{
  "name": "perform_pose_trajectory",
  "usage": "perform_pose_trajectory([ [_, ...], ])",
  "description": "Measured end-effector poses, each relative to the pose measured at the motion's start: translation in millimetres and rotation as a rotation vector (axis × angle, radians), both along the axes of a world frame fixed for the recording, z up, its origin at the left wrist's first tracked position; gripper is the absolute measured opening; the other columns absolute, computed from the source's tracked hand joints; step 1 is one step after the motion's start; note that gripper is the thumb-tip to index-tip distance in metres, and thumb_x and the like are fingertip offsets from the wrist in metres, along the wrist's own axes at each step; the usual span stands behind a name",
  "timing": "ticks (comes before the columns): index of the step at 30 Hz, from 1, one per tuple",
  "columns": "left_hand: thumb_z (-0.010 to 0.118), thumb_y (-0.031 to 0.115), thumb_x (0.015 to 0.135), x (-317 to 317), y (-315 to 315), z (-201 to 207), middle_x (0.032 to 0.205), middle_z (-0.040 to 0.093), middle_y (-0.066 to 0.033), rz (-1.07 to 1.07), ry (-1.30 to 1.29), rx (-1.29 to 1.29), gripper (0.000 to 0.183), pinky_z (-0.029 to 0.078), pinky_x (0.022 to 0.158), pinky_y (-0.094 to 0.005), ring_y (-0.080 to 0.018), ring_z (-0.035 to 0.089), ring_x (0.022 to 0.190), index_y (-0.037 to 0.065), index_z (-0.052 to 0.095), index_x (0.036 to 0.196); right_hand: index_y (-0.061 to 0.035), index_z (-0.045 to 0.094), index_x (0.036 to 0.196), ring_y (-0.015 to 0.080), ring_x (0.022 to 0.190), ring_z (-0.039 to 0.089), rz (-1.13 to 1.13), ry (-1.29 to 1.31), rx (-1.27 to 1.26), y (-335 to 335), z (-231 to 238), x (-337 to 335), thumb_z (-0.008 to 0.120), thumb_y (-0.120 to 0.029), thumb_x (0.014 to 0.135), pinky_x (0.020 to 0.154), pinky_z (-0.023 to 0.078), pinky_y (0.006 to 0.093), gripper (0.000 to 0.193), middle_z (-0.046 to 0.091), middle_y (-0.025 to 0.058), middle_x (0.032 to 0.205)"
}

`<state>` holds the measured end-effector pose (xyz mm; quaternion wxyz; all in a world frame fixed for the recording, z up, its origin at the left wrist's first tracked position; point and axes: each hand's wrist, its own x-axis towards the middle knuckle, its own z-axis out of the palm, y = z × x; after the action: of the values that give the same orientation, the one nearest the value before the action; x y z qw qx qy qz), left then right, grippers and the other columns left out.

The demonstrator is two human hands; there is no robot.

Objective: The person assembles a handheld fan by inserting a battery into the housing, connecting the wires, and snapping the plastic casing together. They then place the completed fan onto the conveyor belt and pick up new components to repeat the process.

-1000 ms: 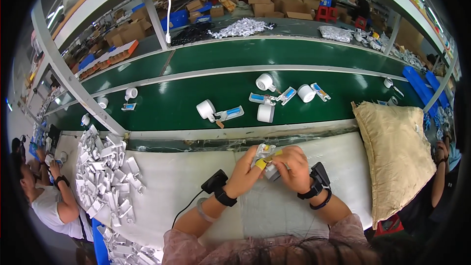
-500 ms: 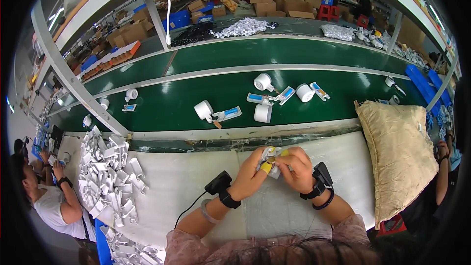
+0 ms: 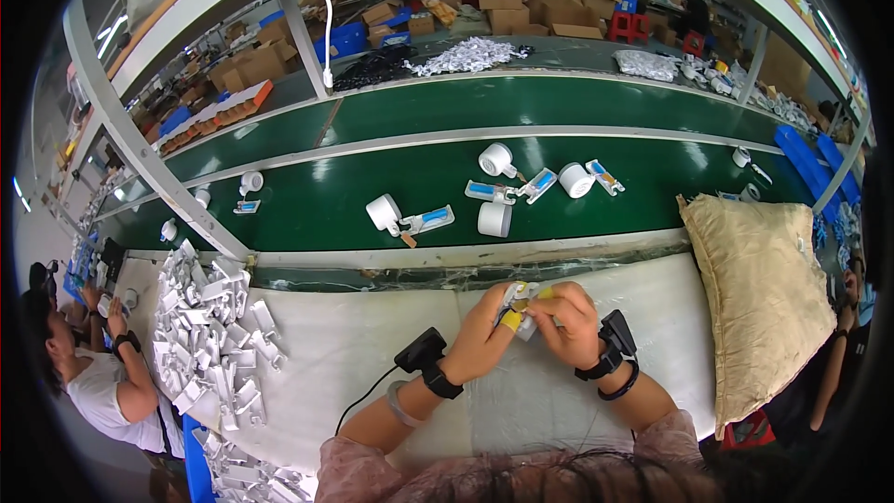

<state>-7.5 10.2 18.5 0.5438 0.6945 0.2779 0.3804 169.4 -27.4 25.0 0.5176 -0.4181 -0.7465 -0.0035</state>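
Over the padded table, my left hand (image 3: pixel 481 342) is closed around a small white plastic part (image 3: pixel 525 328). My right hand (image 3: pixel 568 324) meets it from the other side, thumb and fingers pinched at the same part. Yellow wraps cover some fingertips on both hands. The fingers hide most of the part, so its exact kind cannot be made out. A heap of white plastic housings (image 3: pixel 209 340) lies to the left of my hands.
Beyond the table runs a green conveyor belt (image 3: pixel 372 177) carrying white round-headed units (image 3: pixel 382 212) with blue-striped pieces. A beige sack (image 3: pixel 759 293) stands at the right. A metal post (image 3: pixel 154 144) rises on the left, near a co-worker in white (image 3: pixel 116 391). Below the heap sits a blue bin (image 3: pixel 196 461).
The view has shifted slightly. Both hands stay together on the white part with only small finger movements. The units on the belt have drifted a little left against the frame.
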Motion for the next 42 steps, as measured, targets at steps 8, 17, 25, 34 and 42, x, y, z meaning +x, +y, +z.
perform_pose_trajectory([
  [8,0.048,0.004,0.088,-0.6,-1.2,1.4,0.114,0.056,-0.0170,-0.009,0.006,-0.048,0.040,0.044,0.091,-0.0333,-0.0266,0.057,0.104,-0.002,0.043,0.128,-0.0072,0.066,0.088,0.0274,0.075,0.059,0.010,-0.014,0.014,0.8,-2.0,-0.6,0.072,0.003,0.072,0.065,0.048,0.0344,0.020,0.058,0.0098,0.087],
  [17,0.048,0.004,0.087,-1.3,-1.2,2.1,0.114,0.056,-0.0185,0.012,0.033,0.029,0.041,0.044,0.091,-0.0344,-0.0291,0.057,0.104,-0.002,0.043,0.127,-0.0074,0.066,0.090,0.0293,0.075,0.058,0.010,0.002,0.005,0.1,-1.3,-1.7,0.072,0.003,0.069,0.066,0.048,0.0382,0.024,0.057,0.0101,0.086],
  [25,0.049,0.005,0.086,-1.7,-3.2,-1.0,0.114,0.055,-0.0182,0.009,0.019,-0.028,0.042,0.043,0.091,-0.0351,-0.0310,0.056,0.104,-0.002,0.043,0.127,-0.0067,0.066,0.089,0.0301,0.075,0.058,0.008,-0.005,0.011,0.5,-0.7,-3.8,0.072,0.003,0.069,0.066,0.048,0.0385,0.024,0.057,0.0107,0.085],
  [34,0.053,0.014,0.091,-0.9,-2.2,6.1,0.113,0.055,-0.0133,0.021,-0.022,0.215,0.038,0.043,0.089,-0.0313,-0.0214,0.054,0.101,-0.002,0.045,0.125,-0.0058,0.064,0.087,0.0301,0.075,0.057,0.021,0.043,-0.025,-1.1,6.9,-3.5,0.072,0.004,0.070,0.064,0.048,0.0366,0.021,0.057,0.0112,0.084],
  [42,0.053,0.007,0.089,0.7,-3.3,1.6,0.115,0.055,-0.0198,0.076,0.053,0.264,0.038,0.047,0.084,-0.0394,-0.0390,0.057,0.101,0.001,0.045,0.125,-0.0057,0.064,0.087,0.0299,0.077,0.058,0.006,0.040,-0.014,-0.7,2.4,-5.1,0.073,0.003,0.071,0.067,0.049,0.0367,0.019,0.058,0.0105,0.084],
])
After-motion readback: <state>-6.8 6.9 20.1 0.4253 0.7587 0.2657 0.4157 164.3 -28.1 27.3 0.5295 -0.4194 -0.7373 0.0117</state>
